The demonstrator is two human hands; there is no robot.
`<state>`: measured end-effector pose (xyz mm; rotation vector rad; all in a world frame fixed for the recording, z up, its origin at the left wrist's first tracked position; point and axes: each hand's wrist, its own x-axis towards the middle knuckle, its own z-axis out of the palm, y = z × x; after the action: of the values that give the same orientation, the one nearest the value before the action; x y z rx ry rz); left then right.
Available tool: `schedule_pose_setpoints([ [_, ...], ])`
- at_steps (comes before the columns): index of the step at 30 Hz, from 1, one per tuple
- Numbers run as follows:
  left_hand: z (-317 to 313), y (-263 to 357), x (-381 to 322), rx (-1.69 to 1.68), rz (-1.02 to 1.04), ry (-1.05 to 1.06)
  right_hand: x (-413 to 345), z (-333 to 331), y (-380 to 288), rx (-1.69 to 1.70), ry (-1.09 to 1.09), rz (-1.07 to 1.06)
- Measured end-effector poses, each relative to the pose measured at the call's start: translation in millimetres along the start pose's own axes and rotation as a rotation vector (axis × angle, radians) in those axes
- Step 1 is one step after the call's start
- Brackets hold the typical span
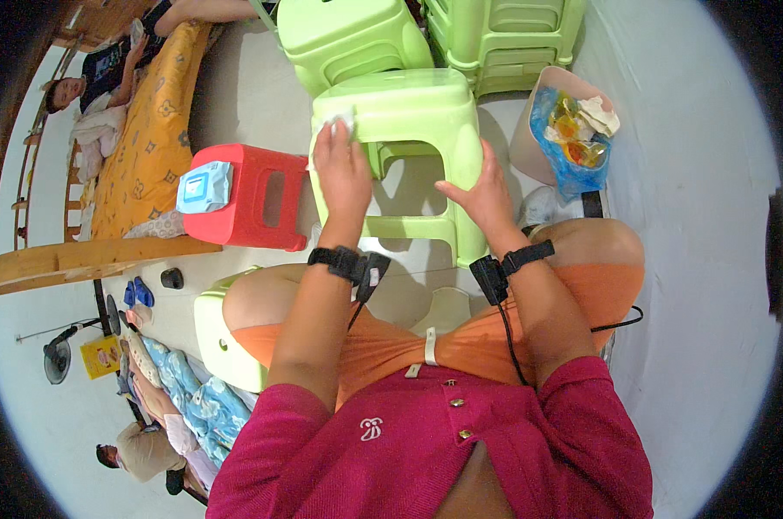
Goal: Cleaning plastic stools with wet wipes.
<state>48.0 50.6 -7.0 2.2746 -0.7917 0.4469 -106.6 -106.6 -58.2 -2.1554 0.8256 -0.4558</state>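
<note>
In front of me a light green plastic stool (404,97) stands with its open side and legs towards me. My left hand (343,168) presses a white wipe (339,120) against the upper left corner of this stool. On the opposite side, my right hand (485,188) grips the right leg, thumb on the near face and fingers around the outer edge. A pack of wet wipes (204,187) lies on a red plastic stool (249,227) to my left.
More green stools (346,32) stand behind, with a stack of them (521,39) at the back right. A bin (528,139) lined with a blue bag holds rubbish beside the white wall (690,194). One person lies on a bed (151,143); another person (148,451) is at the lower left.
</note>
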Motion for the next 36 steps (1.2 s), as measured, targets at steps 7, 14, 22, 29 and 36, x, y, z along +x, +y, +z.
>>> schedule_pose_setpoints([
  [7,31,84,2,0.075,0.442,-0.208,1,5,6,0.063,0.094,-0.039],
  [14,8,66,-13,-0.102,0.357,-0.266,-2,1,-16,0.489,0.106,-0.014],
  [22,-42,60,-27,-0.240,0.246,-0.249,-39,-15,-74,0.452,0.147,-0.195],
  [29,-53,48,-29,-0.434,0.033,-0.334,-53,16,-76,0.427,0.116,-0.315],
  [36,-32,20,-49,-0.347,0.010,-0.161,-53,36,-74,0.663,-0.073,-0.140],
])
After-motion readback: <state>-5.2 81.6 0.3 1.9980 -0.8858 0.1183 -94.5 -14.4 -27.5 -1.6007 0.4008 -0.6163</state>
